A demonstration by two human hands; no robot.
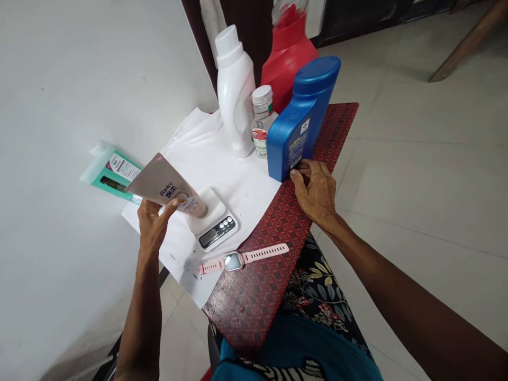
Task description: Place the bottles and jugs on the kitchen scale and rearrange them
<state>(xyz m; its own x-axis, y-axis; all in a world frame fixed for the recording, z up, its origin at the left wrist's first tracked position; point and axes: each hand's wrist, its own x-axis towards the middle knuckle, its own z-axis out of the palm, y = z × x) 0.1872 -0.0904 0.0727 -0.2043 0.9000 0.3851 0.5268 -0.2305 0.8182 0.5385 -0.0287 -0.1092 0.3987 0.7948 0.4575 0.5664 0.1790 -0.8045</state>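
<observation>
My left hand [154, 222] grips a beige squeeze tube [166, 188] by its flat end, with the cap end resting on a small white digital scale [214, 225]. My right hand [315, 190] is curled at the base of a blue bottle [301, 119] standing on the red patterned board [273, 254], fingertips touching its lower edge. A pink smartwatch [238, 259] lies flat between my two hands, across the white sheet [222, 169] and the board.
A white bottle [235, 90], a small white-capped jar [262, 119] and a red bottle [288, 55] stand behind the blue one. A green tube [109, 172] lies to the left by the white wall [79, 106]. Tiled floor lies to the right.
</observation>
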